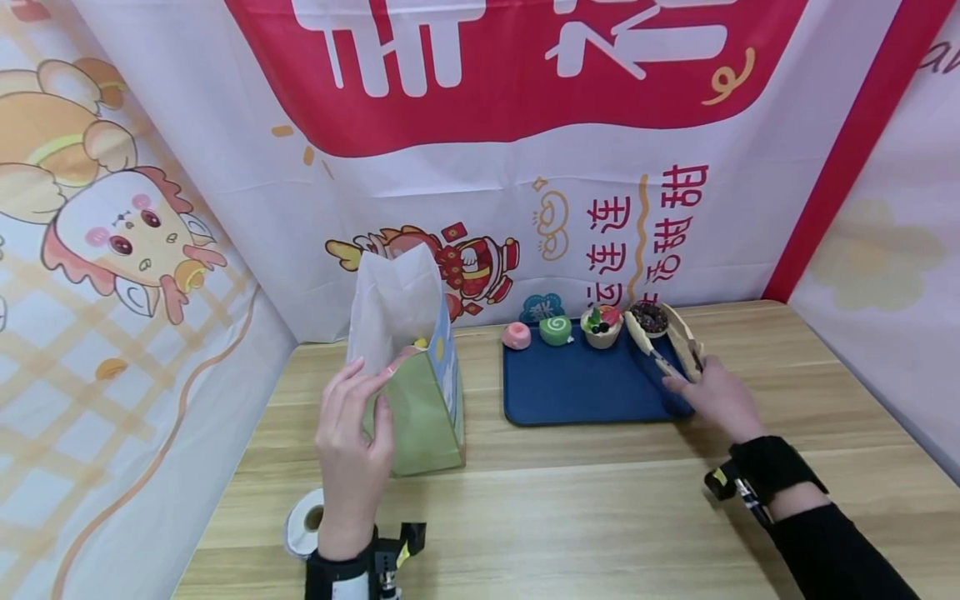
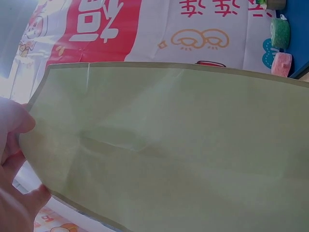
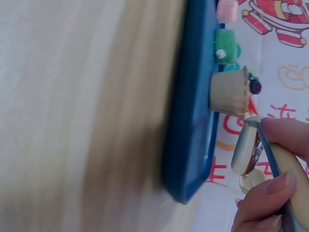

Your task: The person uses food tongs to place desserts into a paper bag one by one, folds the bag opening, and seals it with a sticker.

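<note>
My left hand (image 1: 352,442) is at the near left of an upright paper bag (image 1: 423,408), green on one side, with its top open. The fingers and thumb hold the bag's rim, and the green panel (image 2: 159,125) fills the left wrist view. My right hand (image 1: 720,400) grips tongs (image 1: 686,337) above the right end of a blue tray (image 1: 577,392). Between the tong tips is a round pastry with a dark topping (image 1: 649,318), its pale side (image 3: 244,147) seen in the right wrist view. Something pink and yellow shows inside the bag, mostly hidden.
Along the tray's back edge stand a pink sweet (image 1: 516,336), a green swirl roll (image 1: 556,331) and a fruit-topped cupcake (image 1: 601,327). A white tape roll (image 1: 300,525) lies beside my left wrist. Printed cloth (image 1: 450,183) hangs behind the wooden table (image 1: 562,525).
</note>
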`<action>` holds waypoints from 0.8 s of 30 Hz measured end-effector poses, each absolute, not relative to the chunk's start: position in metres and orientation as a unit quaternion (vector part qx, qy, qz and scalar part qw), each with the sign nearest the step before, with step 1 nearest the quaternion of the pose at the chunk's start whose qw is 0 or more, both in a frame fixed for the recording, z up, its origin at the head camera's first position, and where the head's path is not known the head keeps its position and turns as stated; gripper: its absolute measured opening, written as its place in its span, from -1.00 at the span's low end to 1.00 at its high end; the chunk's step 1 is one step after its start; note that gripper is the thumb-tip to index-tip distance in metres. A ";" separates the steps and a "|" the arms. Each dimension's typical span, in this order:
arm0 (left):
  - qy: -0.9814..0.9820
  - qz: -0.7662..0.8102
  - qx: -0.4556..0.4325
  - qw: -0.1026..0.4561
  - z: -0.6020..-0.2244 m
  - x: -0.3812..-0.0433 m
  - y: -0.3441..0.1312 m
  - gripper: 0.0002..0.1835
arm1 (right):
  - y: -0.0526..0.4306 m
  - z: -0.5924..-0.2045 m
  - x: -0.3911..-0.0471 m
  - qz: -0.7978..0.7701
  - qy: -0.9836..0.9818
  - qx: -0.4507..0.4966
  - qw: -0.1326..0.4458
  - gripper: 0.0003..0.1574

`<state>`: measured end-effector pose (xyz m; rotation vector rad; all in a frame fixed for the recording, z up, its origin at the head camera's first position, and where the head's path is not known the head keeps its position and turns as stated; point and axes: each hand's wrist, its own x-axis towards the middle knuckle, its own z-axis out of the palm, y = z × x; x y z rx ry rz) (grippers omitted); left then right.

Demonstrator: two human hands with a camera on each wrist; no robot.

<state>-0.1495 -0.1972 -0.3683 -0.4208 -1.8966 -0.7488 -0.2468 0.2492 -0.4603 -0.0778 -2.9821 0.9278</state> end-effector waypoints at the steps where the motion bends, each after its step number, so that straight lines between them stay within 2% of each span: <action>1: -0.786 -0.310 -0.175 0.506 -0.368 -0.150 -0.197 -0.76 | 0.248 -0.458 -0.246 0.299 -0.954 -0.025 0.011 -0.06; 6: -0.785 -0.311 -0.174 0.507 -0.369 -0.150 -0.198 -0.75 | 0.242 -0.447 -0.245 0.298 -0.954 -0.024 0.026 -0.02; 14: -0.782 -0.310 -0.174 0.512 -0.370 -0.151 -0.198 -0.74 | 0.225 -0.425 -0.244 0.297 -0.953 0.008 0.060 -0.27; 21: -0.784 -0.314 -0.173 0.507 -0.370 -0.151 -0.199 -0.74 | 0.207 -0.403 -0.241 0.304 -0.951 0.028 0.044 -0.08; 24: -0.787 -0.315 -0.171 0.502 -0.369 -0.151 -0.199 -0.74 | 0.200 -0.393 -0.240 0.312 -0.949 0.039 0.038 -0.06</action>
